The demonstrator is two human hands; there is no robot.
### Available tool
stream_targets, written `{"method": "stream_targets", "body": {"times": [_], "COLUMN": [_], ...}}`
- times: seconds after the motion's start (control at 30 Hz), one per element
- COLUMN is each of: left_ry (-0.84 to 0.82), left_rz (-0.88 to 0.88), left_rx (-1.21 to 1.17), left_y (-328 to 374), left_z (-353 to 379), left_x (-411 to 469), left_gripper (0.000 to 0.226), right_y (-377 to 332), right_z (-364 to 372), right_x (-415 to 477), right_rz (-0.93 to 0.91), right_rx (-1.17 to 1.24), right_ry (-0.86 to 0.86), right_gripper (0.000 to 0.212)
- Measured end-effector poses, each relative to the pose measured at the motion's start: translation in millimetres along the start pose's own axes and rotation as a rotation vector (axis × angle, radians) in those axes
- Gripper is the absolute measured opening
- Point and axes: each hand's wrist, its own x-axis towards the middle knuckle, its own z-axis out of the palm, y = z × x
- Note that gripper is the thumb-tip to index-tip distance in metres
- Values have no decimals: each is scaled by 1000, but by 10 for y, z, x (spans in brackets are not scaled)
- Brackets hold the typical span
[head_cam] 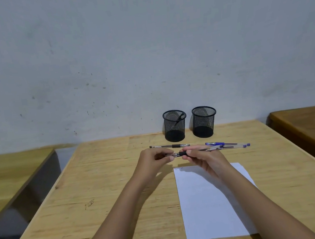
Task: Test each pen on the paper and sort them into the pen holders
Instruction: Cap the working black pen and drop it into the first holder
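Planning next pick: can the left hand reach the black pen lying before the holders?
Likely yes once freed: the black pen lies uncovered just beyond the left hand, but that hand pinches the held pen.

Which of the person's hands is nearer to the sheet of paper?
Right. The right hand sits at the paper's far edge, its forearm crossing the sheet; the left hand is off to the paper's left, over the table. Both grip one pen.
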Motion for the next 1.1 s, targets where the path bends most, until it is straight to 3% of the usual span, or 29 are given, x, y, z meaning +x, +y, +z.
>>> {"method": "stream_targets", "body": {"times": [0.17, 0.47, 0.57, 0.7, 0.93, 1.0, 1.1], "left_ry": [40, 42, 69, 106, 123, 104, 100], "left_rz": [-10, 26, 20, 2, 107, 146, 222], "left_rx": [-195, -132, -121, -86, -75, -68, -117], "left_y": [82, 174, 171, 174, 545, 668, 809], "left_z": [45, -21, -148, -361, -387, -310, -174], "left_x": [-81, -23, 34, 101, 453, 578, 779], "left_gripper": [15, 8, 11, 10, 21, 22, 9], "right_y": [-6, -99, -219, -320, -319, -292, -255], "right_z": [41, 117, 46, -97, 20, 86, 160], "right_x": [2, 6, 33, 81, 241, 308, 446], "right_rz": [-51, -107, -160, -255, -281, -277, -294], "right_rx": [-23, -64, -98, -439, -980, -1019, -838], "right_ry": [-16, -77, -16, 31, -65, -68, 2], "right_gripper": [15, 22, 14, 15, 21, 23, 26]}}
